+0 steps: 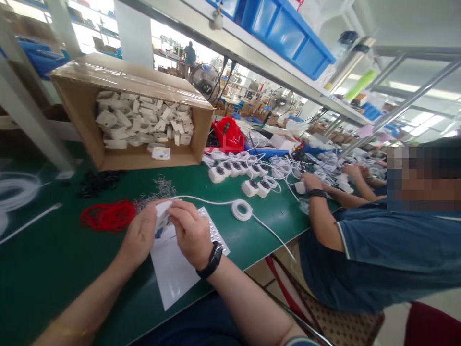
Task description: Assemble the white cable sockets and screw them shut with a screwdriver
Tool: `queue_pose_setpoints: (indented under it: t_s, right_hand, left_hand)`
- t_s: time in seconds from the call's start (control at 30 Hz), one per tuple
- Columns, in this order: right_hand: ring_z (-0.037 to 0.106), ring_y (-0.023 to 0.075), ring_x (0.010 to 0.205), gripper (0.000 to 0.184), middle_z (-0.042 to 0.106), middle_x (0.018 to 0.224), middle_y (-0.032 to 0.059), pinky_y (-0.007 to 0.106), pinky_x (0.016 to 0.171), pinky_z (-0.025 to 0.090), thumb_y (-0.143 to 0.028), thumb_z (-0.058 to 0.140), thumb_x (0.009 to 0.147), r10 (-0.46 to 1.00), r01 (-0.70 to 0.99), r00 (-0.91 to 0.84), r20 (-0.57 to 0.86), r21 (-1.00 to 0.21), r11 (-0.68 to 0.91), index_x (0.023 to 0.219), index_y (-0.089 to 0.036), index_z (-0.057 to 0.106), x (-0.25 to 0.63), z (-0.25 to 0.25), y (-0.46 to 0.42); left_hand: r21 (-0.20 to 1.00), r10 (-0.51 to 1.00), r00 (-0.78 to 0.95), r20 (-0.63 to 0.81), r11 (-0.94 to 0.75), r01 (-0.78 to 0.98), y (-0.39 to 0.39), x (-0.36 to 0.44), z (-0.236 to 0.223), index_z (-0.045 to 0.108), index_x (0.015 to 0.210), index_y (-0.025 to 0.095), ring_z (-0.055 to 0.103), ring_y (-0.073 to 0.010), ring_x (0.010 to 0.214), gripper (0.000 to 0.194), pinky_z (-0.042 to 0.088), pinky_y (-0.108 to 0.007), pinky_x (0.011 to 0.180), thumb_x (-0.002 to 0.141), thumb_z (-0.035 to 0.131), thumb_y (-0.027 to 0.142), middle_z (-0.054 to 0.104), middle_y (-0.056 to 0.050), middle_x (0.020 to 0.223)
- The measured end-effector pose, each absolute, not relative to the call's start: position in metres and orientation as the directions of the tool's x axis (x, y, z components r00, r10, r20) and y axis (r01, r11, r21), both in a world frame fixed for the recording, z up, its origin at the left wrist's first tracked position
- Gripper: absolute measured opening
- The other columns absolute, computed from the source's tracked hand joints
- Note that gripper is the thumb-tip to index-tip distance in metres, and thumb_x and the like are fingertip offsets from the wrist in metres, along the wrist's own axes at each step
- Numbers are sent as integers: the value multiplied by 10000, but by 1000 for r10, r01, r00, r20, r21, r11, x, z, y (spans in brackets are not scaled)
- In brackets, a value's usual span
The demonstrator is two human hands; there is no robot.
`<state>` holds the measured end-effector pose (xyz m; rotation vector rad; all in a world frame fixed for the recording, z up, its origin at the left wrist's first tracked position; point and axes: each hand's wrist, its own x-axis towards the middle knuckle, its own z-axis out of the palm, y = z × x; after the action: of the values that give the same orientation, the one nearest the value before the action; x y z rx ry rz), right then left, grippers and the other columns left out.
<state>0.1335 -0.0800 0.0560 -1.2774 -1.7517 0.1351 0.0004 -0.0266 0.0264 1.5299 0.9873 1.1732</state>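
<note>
My left hand is closed around a small white plastic housing, tilted so that part of its inside shows. Against the housing's right side, the fingers of my right hand are bent in a pinch; what lies between the fingertips is hidden. A white cable runs from beside the housing to a round coil, and its tail hangs past the table edge. Below my hands lies a white sheet, with a strip of small round pieces at its right.
An open carton of white housings stands behind. Red cords, small metal pins and black parts lie left of centre. White units with cables are lined up further back. A co-worker sits at right. A shelf crosses overhead.
</note>
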Motion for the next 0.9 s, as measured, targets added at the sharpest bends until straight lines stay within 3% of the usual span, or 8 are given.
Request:
queue_pose_setpoints:
  t_s: [0.23,0.47,0.67,0.9]
  right_hand:
    - [645,146,825,172,675,904,57,237,744,520,-161,483,894,727,750,25,686,-494,440,903,-193,652,134,50,-77]
    - [629,158,845,109,659,922,53,258,721,503,-161,515,871,756,745,-89,648,-461,483,884,-202,616,140,52,-70]
    - [594,154,816,113,624,847,42,257,688,466,-132,486,867,757,760,-165,632,-408,506,849,-204,570,143,54,-67]
    - [534,154,721,142,552,774,14,263,635,415,-89,425,821,818,766,-261,513,-406,499,779,-211,485,147,54,-60]
  left_hand:
    - [986,942,315,118,-148,71,-30,7,34,629,1067,131,579,-241,1077,589,475,-323,879,899,283,577,654,-101,1115]
    - [985,943,313,112,-148,93,-28,6,32,631,1029,120,617,-211,934,586,470,-284,820,904,270,565,683,-93,995]
    - [963,920,351,175,-234,133,-28,5,35,625,1010,131,594,-188,947,550,432,-268,852,927,227,502,671,-80,993]
    - [963,927,357,115,-193,190,-27,2,37,607,762,143,554,-154,678,529,406,-236,640,914,240,493,625,-37,694]
